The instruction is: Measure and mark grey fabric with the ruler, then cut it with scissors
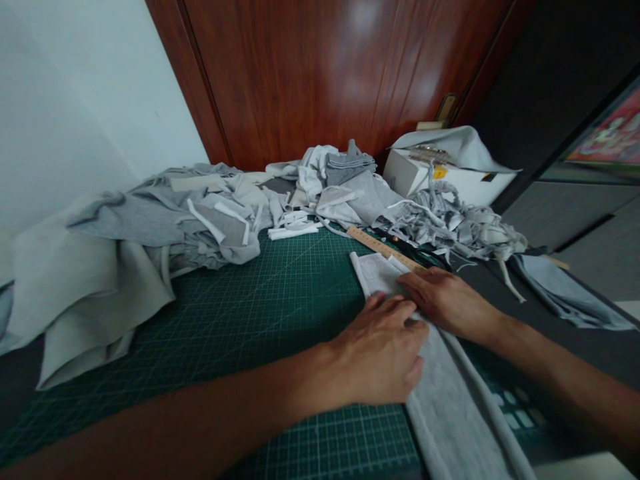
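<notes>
A long folded piece of light grey fabric [455, 393] lies on the green cutting mat [280, 293], running from the mat's middle to the lower right edge of the view. My left hand [383, 350] is closed on its left side, with bent fingers gripping the cloth and the fingertips partly hidden. Close by, my right hand [445, 297] pinches the fabric near its right edge, thumb and fingers drawn together. The far end of the cloth lies flat beyond both hands. A wooden ruler [373, 243] sits just past that end, partly behind the right hand.
Heaped grey cloth [165, 213] covers the left and back of the table. A tangle of fabric strips [455, 223] lies at the back right, before a white box [407, 175]. Folded dark grey fabric [570, 290] rests at the right edge. A wooden door [320, 80] stands behind.
</notes>
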Available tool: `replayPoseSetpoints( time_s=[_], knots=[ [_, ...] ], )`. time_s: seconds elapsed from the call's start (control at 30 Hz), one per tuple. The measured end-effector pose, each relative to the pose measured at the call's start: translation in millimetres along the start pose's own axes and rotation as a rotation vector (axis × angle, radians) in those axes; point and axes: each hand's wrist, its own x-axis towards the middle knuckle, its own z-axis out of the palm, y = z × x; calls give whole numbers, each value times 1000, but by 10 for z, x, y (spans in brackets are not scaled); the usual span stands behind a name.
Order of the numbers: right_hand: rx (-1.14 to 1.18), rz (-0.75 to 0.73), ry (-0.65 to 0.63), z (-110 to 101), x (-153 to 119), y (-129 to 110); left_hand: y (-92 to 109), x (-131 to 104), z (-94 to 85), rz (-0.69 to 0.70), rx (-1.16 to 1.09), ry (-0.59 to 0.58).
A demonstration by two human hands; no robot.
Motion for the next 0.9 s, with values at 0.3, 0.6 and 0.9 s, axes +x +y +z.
replayPoseSetpoints(
  time_s=[0.3,0.6,0.9],
  knots=[
    [497,341,131,-372,414,-327,-3,46,104,-1,30,35],
    [1163,440,257,119,583,-441,87,-155,27,-76,150,55],
    [544,156,189,126,471,-427,-249,-50,-105,-213,178,78]
  ],
)
